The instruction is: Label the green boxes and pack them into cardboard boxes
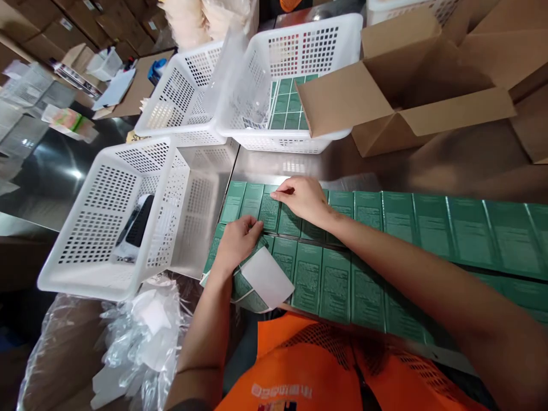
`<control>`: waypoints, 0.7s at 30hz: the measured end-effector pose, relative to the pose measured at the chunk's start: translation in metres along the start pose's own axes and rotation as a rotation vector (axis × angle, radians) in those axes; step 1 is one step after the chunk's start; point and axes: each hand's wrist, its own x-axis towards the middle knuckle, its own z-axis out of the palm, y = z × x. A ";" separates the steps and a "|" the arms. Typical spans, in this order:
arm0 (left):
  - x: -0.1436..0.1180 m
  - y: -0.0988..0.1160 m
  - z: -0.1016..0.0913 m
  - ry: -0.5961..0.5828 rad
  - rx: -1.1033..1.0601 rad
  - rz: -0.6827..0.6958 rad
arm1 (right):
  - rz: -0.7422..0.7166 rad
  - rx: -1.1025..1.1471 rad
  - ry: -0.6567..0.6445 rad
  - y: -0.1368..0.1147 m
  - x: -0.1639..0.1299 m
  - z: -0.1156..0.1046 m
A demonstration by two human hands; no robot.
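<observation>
Two long rows of green boxes lie side by side on the steel table. My left hand is closed over the left end of the near row, with a sheet of green labels in its grip. The sheet curls at the table's front edge, and a blank white part faces up. My right hand reaches across to the far row, thumb and forefinger pinched at the top of a green box. Whatever lies between those fingertips is too small to make out.
White perforated baskets stand to the left and behind; one at the back holds more green label sheets. An open cardboard box sits at the back right. Clear plastic scraps fill a lined bin at lower left.
</observation>
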 end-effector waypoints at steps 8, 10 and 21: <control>0.005 0.004 0.003 0.004 0.097 -0.052 | 0.018 -0.130 0.005 0.001 -0.006 0.006; 0.006 0.004 0.004 0.006 0.100 -0.058 | 0.018 -0.151 0.017 0.003 -0.004 0.007; 0.005 0.000 0.004 -0.006 0.029 -0.046 | 0.014 -0.118 0.036 0.009 0.000 0.008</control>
